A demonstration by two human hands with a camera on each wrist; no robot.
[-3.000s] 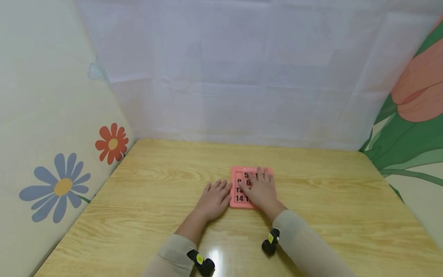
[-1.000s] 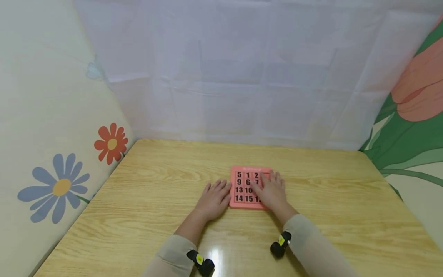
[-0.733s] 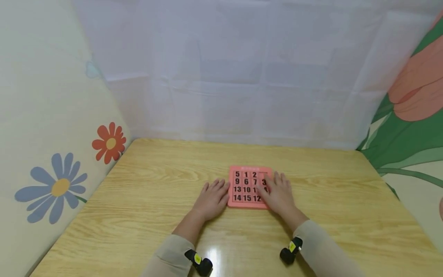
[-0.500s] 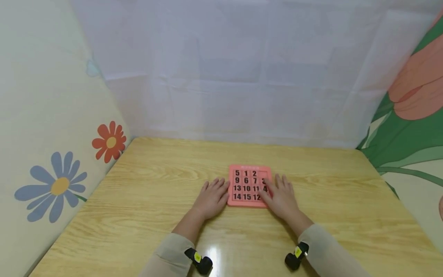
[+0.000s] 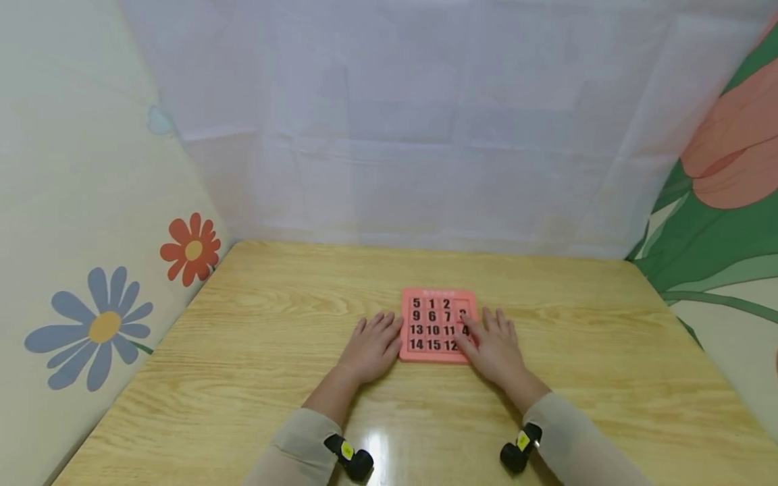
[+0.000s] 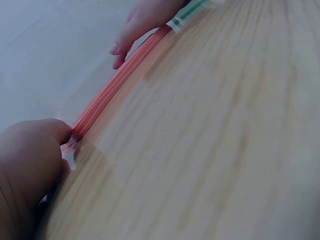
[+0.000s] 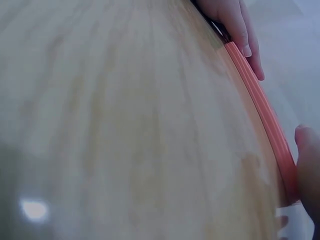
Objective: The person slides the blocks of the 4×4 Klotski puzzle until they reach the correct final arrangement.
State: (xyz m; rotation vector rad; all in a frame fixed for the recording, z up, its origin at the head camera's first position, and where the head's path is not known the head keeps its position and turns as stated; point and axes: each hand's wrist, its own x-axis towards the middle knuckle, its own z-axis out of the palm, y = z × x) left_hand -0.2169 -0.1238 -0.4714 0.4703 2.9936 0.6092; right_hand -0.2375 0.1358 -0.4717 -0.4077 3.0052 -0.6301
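Note:
A pink sliding number puzzle [image 5: 439, 360] lies flat on the wooden table in the head view. Its top row reads 5, 1, 2, then an empty slot at the right end. My left hand [image 5: 372, 351] rests palm down along its left edge, fingers extended. My right hand [image 5: 497, 351] lies at the right side, with its index fingertip on the 3 tile [image 5: 462, 313], just under that slot. That thumb reaches over the lower right tiles and hides the corner one. In both wrist views the puzzle's pink side [image 6: 117, 80] [image 7: 265, 112] shows edge-on between the hands.
The wooden table [image 5: 292, 283] extends around the puzzle. A white sheet [image 5: 413, 135] hangs behind it, and flower-printed panels [image 5: 103, 202] stand at the sides. Each sleeve carries a small black wrist camera [image 5: 352, 459].
The top-row tiles have slid left, so the empty slot went from top left to top right. My right hand has shifted right, and the 3 tile has crept slightly upward. My left hand stays put.

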